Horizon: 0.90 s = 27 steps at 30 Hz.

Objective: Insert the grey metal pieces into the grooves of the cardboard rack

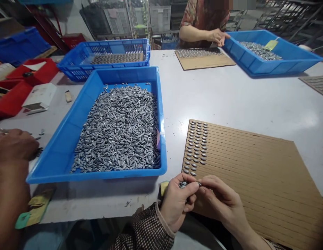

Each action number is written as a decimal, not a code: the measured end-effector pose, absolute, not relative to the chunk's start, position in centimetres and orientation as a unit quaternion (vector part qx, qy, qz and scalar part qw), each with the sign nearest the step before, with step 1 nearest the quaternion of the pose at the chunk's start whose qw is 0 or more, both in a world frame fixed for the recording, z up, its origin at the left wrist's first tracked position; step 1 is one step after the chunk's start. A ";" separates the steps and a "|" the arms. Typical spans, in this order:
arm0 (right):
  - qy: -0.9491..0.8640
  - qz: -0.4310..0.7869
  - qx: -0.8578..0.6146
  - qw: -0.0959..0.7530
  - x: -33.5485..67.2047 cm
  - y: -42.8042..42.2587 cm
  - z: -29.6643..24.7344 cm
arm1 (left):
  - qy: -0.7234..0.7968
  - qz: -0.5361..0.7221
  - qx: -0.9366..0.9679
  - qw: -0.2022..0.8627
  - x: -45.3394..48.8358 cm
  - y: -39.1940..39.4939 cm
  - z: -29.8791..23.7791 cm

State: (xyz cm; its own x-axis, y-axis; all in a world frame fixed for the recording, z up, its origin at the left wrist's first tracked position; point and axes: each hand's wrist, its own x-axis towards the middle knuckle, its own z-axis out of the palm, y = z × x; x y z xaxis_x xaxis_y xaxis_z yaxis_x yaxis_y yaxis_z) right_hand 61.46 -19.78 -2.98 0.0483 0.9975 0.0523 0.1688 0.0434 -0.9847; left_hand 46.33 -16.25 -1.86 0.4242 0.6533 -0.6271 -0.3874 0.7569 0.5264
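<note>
My left hand (pixel 178 201) is closed around a small heap of grey spindle-shaped pieces (pixel 183 184) that look like metal. Right beside it, the fingertips of my right hand (pixel 223 201) pinch one such piece (pixel 199 183) at the left thumb tip. Both hands are over the near left corner of a ridged cardboard sheet (pixel 249 166). Rows of the same pieces (pixel 196 142) lie in its grooves along the left edge. To the left, a blue tray (pixel 162 149) holds a large pile of loose pieces (pixel 122 128).
At far left rests another person's forearm and hand (pixel 15 146). Across the table (pixel 174 93) a person's hands (pixel 217 36) are beside a second blue tray (pixel 255 67) and a partly filled cardboard sheet (pixel 205 62). A blue basket (pixel 104 69) and red bins (pixel 15 97) stand back left.
</note>
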 end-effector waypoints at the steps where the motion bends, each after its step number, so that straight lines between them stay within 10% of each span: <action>1: -0.544 0.429 -0.538 0.480 61.6 -19.7 -2.9 | 0.431 0.307 0.148 0.836 46.4 -16.3 -1.9; 27: -0.443 0.576 -0.568 0.388 63.6 -18.7 -1.4 | 0.456 0.268 0.196 0.825 46.7 -15.8 -2.2</action>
State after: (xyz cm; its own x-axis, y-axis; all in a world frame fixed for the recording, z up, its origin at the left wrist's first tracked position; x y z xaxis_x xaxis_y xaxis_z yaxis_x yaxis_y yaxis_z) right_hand 63.62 -18.70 -1.40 -0.0548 0.9489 -0.3108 0.0561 -0.3078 -0.9498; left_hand 46.69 -15.77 -2.24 0.4395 0.6216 -0.6484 -0.2635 0.7793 0.5686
